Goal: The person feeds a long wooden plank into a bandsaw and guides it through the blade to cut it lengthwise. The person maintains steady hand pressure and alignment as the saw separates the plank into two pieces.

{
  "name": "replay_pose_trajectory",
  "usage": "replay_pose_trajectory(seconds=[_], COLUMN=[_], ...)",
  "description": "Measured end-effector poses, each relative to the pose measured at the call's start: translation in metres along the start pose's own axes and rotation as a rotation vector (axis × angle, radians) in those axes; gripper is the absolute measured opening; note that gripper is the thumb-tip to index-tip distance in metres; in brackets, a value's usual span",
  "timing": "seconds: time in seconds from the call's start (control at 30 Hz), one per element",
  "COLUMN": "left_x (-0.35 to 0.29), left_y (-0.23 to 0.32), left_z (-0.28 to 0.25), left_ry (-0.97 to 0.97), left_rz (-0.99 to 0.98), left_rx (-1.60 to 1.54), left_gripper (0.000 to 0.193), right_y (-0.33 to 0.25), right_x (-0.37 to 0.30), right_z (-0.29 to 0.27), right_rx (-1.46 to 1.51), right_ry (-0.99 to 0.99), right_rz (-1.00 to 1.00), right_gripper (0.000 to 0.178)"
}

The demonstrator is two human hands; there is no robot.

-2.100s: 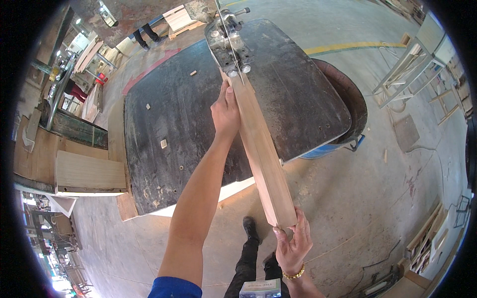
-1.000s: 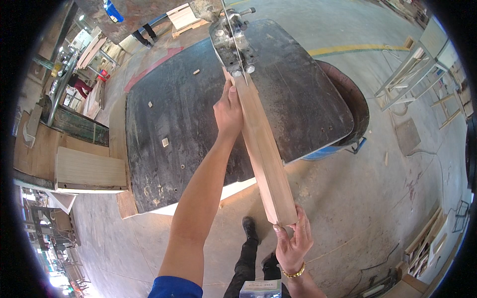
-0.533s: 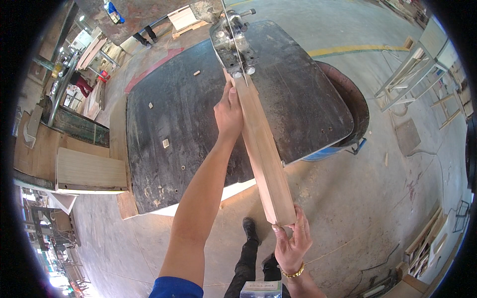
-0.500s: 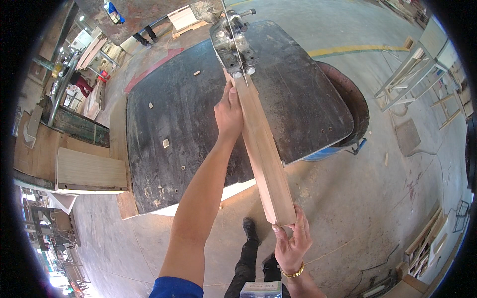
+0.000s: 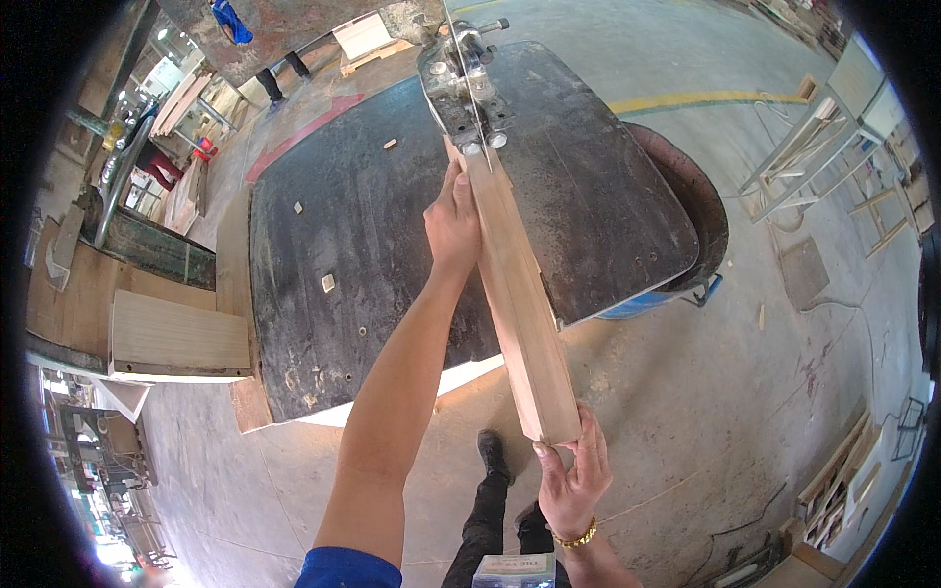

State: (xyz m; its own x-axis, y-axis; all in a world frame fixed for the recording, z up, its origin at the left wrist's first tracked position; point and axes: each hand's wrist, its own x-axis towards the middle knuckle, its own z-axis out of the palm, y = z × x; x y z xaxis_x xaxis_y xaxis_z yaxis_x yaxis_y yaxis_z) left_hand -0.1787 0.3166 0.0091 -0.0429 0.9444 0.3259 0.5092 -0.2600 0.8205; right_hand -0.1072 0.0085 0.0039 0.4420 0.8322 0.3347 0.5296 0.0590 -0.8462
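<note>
A long pale wooden piece (image 5: 526,304) with angled faces lies on the dark saw table (image 5: 343,230), its near end jutting past the front edge. At its far end it meets the thin band saw blade (image 5: 477,88), under a metal blade guide (image 5: 457,93). My left hand (image 5: 454,227) is closed against the wood's left side, thumb forward, a short way in front of the blade. Wearing a gold-coloured bracelet, my right hand (image 5: 575,478) grips the near end between thumb and fingers. The undersides of the fingers are hidden.
Small wood offcuts (image 5: 327,283) lie on the table's left half. A rusty-rimmed blue drum (image 5: 711,230) stands against its right edge. Left is a wooden ledge (image 5: 181,335). Beyond the table a co-worker's dark-trousered legs (image 5: 272,84) show. Metal frames (image 5: 818,137) stand at the right.
My hands and the wood hold almost the same place; any feeding motion is too slight to tell. The co-worker beyond the table has shifted a little.
</note>
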Motion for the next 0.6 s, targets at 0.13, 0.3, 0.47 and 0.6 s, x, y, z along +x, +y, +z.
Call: replay_pose_trajectory(seconds=[0.13, 0.3, 0.47, 0.6], left_x=[0.0008, -0.0012, 0.0001, 0.0005], left_y=[-0.0004, 0.0028, 0.0009, -0.0003], left_z=[-0.0007, -0.0005, -0.0003, 0.0005], left_ry=[-0.003, -0.008, -0.006, -0.002], left_rz=[-0.008, -0.019, -0.019, -0.005], left_rx=[-0.004, -0.022, -0.018, -0.022], left_gripper=[0.054, 0.053, 0.054, 0.054], right_y=[0.0019, -0.0021, -0.0028, -0.0003], right_x=[-0.0006, 0.0018, 0.0026, 0.0011], right_z=[0.002, 0.0018, 0.0021, 0.0027], right_rx=[-0.003, 0.022, 0.006, 0.004], right_ry=[-0.001, -0.008, -0.017, -0.015], right_rz=[-0.006, 0.023, 0.015, 0.005], right_gripper=[0.063, 0.063, 0.063, 0.064])
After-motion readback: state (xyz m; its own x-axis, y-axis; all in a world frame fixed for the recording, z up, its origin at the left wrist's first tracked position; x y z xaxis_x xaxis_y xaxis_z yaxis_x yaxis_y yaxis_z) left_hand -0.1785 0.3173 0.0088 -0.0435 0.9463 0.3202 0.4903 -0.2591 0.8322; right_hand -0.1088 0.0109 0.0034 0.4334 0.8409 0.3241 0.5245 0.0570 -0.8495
